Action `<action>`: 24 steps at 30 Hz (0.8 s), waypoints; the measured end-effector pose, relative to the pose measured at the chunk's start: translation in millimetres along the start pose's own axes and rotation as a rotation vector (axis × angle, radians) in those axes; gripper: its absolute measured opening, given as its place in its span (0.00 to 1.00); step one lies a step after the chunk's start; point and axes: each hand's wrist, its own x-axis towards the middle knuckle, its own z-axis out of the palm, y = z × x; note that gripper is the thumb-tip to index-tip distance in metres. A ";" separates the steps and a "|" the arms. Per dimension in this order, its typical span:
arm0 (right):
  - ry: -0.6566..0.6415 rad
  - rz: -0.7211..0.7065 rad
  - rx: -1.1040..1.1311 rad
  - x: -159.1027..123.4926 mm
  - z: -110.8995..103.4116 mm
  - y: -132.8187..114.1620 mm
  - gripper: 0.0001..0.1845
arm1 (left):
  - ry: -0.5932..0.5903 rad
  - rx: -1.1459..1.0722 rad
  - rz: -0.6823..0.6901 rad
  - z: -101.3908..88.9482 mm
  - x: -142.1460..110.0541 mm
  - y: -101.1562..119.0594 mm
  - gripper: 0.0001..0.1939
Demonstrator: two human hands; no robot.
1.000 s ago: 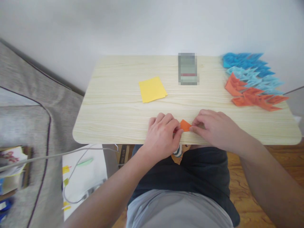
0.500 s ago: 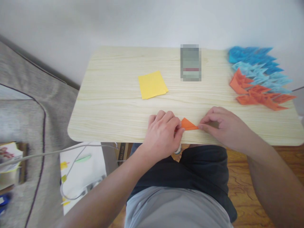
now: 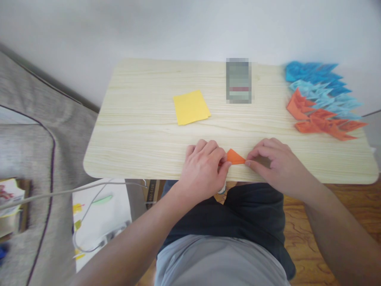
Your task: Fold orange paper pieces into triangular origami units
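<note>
Near the front edge of the table lies a small piece of folded orange paper point(image 3: 235, 157), its visible part a flat triangle narrowing to a point on the right. My left hand point(image 3: 206, 165) is closed on its left end, thumb and forefinger pinching it, and hides that part. At the sharp right tip, the thumb and forefinger of my right hand point(image 3: 269, 165) pinch the paper. Both hands rest low over the wooden table point(image 3: 133, 135).
Yellow square sheets point(image 3: 191, 107) lie beyond my hands, with a pixelated phone-like object point(image 3: 238, 81) farther back. At the right stand rows of folded paper pieces: orange point(image 3: 321, 121), light blue point(image 3: 339, 101) and dark blue point(image 3: 309, 73). A grey cable point(image 3: 74, 190) crosses at left.
My right thumb and forefinger have shifted slightly left along the orange paper's tip. My left hand keeps its grip in nearly the same place. The view has moved a little.
</note>
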 end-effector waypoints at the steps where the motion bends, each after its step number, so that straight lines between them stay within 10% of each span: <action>1: 0.006 0.021 -0.011 0.5 0.5 -1.3 0.05 | 0.001 0.000 0.000 0.1 0.3 -0.1 0.07; 24: -0.225 0.215 -0.252 24.3 -18.7 -20.3 0.11 | 0.040 0.028 -0.060 0.8 -3.3 1.3 0.06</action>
